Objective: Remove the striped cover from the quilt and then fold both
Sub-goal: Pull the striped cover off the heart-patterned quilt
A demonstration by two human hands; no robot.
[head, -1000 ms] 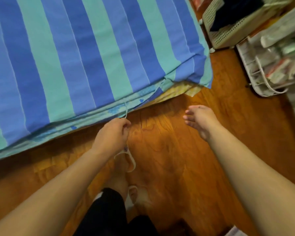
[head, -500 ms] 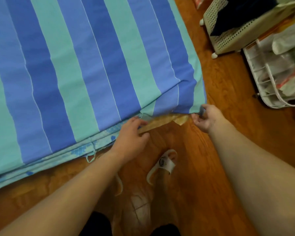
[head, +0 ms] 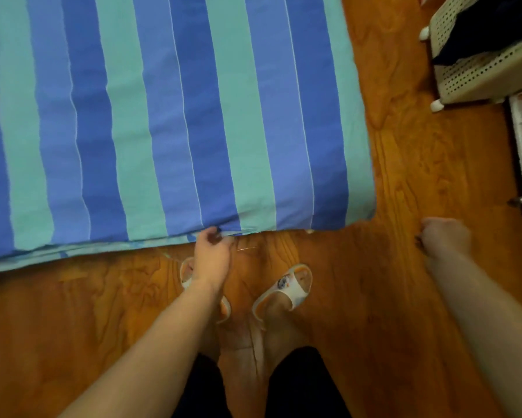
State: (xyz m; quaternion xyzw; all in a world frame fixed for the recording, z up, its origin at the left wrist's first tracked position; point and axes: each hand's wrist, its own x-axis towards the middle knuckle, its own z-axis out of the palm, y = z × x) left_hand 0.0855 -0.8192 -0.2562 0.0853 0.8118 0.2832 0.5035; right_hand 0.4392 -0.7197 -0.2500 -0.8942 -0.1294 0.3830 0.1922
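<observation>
While the person stands on the wooden floor (head: 404,297) in white slippers (head: 287,289), the left hand (head: 211,254) reaches to the near edge of the striped cover (head: 175,116), fingers curled and pinching the fabric there. Right of the cover's near corner, the right hand (head: 443,238) hangs blurred, fingers curled, apparently holding nothing. Beyond, the cover lies flat across the floor, a perforated basket (head: 480,70) to its right.

Your striped cover (head: 175,122) lies spread flat on the wooden floor, filling the far left of the scene. Its bands run near to far in dark blue, lighter blue and teal, parted by thin white lines. The near edge shows stacked layers of cloth; the right corner sits rounded. You cannot see the quilt inside.
</observation>
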